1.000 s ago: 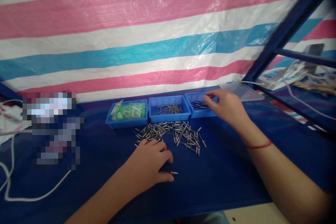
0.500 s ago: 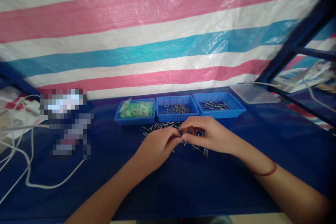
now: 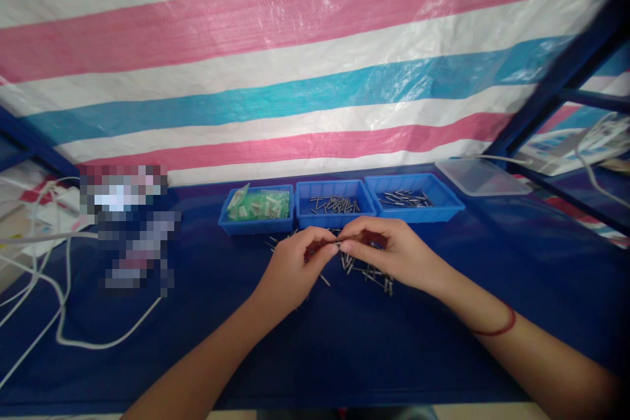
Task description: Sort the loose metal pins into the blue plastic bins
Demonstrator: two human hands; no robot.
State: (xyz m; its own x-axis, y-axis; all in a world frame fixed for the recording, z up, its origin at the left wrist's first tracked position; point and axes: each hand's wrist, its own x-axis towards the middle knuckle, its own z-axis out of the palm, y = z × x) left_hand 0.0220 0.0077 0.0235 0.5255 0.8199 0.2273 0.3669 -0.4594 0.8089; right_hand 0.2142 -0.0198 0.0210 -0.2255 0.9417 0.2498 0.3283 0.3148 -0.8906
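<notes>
My left hand and my right hand meet fingertip to fingertip above a loose pile of thin metal pins, rivet-like in shape. Each hand pinches with thumb and forefinger. A small sliver of a metal pin shows where the fingertips come together; most of it is covered. My hands hide much of the pile, and one pin lies apart beside my left thumb. Behind the hands, the middle blue tray and the right blue tray hold similar pins.
The left blue tray contains green-and-clear plastic packets. A clear plastic lid lies at the back right of the blue table. White cables run along the left side. A striped sheet hangs behind.
My left hand has risen slightly and its fingers arch more, still meeting the right fingertips. The whole view has shifted slightly.
</notes>
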